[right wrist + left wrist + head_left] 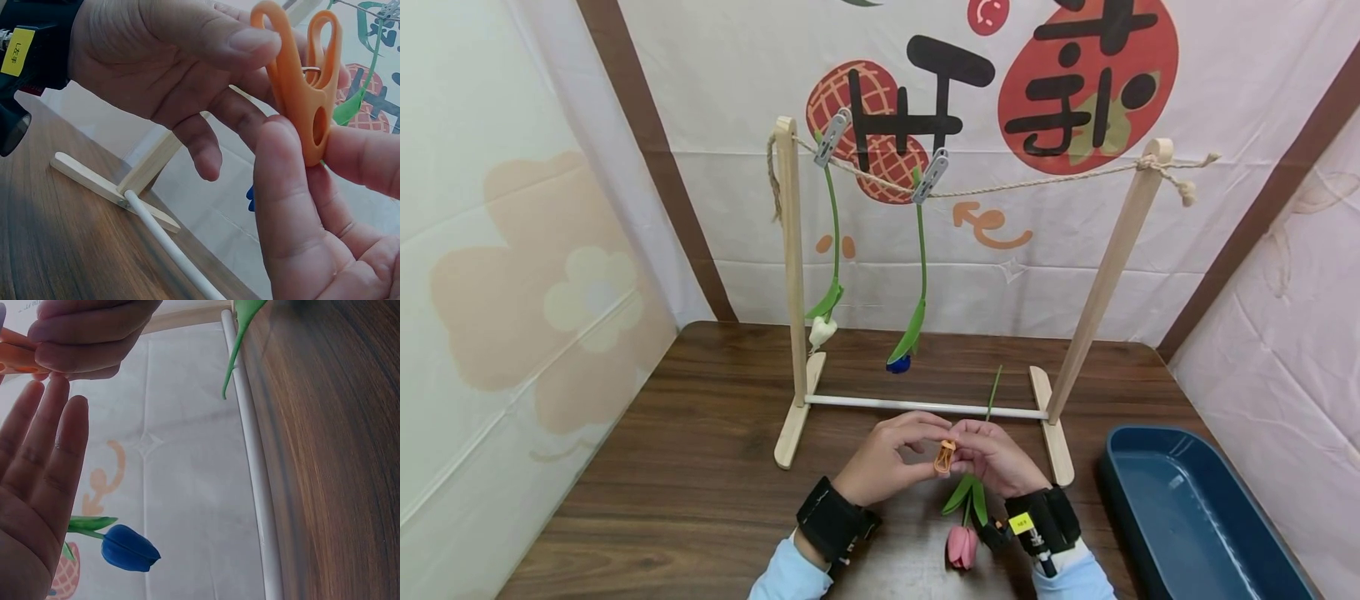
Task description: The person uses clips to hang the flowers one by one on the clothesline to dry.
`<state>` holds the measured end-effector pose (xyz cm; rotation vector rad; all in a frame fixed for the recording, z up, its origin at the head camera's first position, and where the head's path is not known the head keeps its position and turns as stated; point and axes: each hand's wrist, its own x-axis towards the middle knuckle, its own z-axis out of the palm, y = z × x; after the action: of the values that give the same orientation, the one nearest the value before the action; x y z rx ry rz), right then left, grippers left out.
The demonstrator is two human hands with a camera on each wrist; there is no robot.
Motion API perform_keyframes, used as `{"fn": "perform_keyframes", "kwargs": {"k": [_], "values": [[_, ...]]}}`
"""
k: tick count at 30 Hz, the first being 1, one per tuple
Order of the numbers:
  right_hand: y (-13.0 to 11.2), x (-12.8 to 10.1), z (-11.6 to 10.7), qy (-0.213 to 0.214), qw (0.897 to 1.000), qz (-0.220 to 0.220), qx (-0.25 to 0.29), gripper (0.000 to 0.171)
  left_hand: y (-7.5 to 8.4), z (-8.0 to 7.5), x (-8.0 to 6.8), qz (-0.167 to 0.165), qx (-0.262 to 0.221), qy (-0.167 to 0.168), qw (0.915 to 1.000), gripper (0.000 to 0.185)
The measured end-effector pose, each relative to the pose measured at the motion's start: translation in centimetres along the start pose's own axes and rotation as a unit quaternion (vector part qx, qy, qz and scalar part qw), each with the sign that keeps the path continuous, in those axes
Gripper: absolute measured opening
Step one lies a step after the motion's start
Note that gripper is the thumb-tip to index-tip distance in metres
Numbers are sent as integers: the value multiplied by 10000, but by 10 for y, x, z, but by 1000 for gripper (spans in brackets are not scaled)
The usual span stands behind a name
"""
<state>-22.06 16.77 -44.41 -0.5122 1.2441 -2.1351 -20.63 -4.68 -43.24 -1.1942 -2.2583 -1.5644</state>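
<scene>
- Dark wooden tabletop (700, 433), backed by a printed cloth wall.
- Orange clothespin (944, 457): held above the tabletop near its front edge, pinched between both hands, just in front of the rack's white bottom rail (925, 407).
- Left hand (891, 462): thumb and fingers close on the clothespin.
- Right hand (996, 458): thumb and fingers grip the clothespin's upper end; a pink tulip (962, 546) hangs below this hand, stem passing through it.
- Wooden rack (790, 275): rope (1037, 183) strung between its posts; two grey clips hang a white tulip (822, 332) and a blue tulip (898, 363) upside down.
- Blue tray (1195, 517): at the right, well apart.
</scene>
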Motion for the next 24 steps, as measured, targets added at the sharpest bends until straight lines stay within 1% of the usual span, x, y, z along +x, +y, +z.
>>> {"fn": "perform_keyframes", "kwargs": {"k": [5, 10, 13, 18, 22, 24], "values": [[1, 0, 2, 24, 10000, 76, 54, 32, 1, 0, 0, 31, -34, -13, 10000, 33], [1, 1, 3, 231, 9995, 195, -59, 25, 1, -1, 0, 87, 0, 18, 10000, 33], [0, 0, 3, 398, 9987, 189, -268, 23, 1, -1, 1, 107, 46, 46, 9999, 33], [-7, -4, 3, 684, 9950, -6, -727, 17, 1, -1, 1, 79, 45, 76, 9999, 33], [-17, -10, 6, 1011, 9877, -184, -1178, 9, 2, -2, 2, -59, 96, 46, 9999, 30], [-23, -12, 9, 1200, 9809, -288, -1506, 12, 3, -2, 2, -155, 94, 23, 9998, 29]]}}
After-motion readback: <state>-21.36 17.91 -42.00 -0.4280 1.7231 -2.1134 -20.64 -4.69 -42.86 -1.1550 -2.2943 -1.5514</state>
